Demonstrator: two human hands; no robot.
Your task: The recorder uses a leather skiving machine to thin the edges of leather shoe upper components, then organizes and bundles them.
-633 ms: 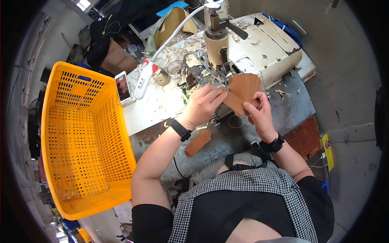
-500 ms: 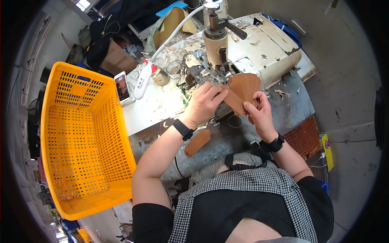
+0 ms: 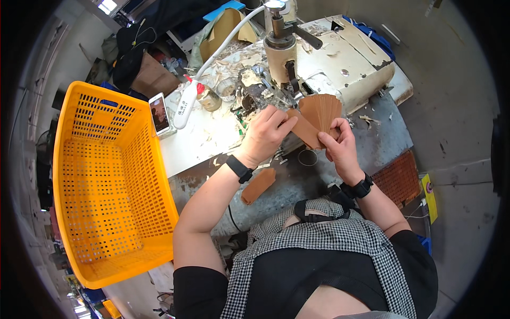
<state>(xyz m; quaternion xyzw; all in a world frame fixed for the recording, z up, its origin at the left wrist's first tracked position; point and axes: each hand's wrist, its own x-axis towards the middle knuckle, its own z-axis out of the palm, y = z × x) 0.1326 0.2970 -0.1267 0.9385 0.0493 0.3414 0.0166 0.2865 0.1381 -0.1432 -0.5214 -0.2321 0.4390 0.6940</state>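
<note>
My right hand (image 3: 341,144) is closed around the lower end of a fanned stack of thin brown leather-like pieces (image 3: 322,112), its thumb pressed on the front. The frontmost piece (image 3: 305,131) slants out to the left of the fan. My left hand (image 3: 267,134) pinches the free end of that piece between thumb and fingers. The fan is held in the air, just in front of a worn cream machine (image 3: 281,61). A further brown piece or small stack (image 3: 258,186) lies on the metal surface below my left wrist.
A yellow plastic crate (image 3: 119,186) stands at the left. Beside it are a phone (image 3: 159,113), a white lamp on a bendable neck (image 3: 186,106) and a small jar (image 3: 211,100). Scraps litter the white tabletop (image 3: 199,141). A reddish-brown mesh panel (image 3: 398,179) sits at the right.
The fan's pieces have shifted slightly and look more tightly spread. My left hand has moved a little to the left and remains pinched on the front piece.
</note>
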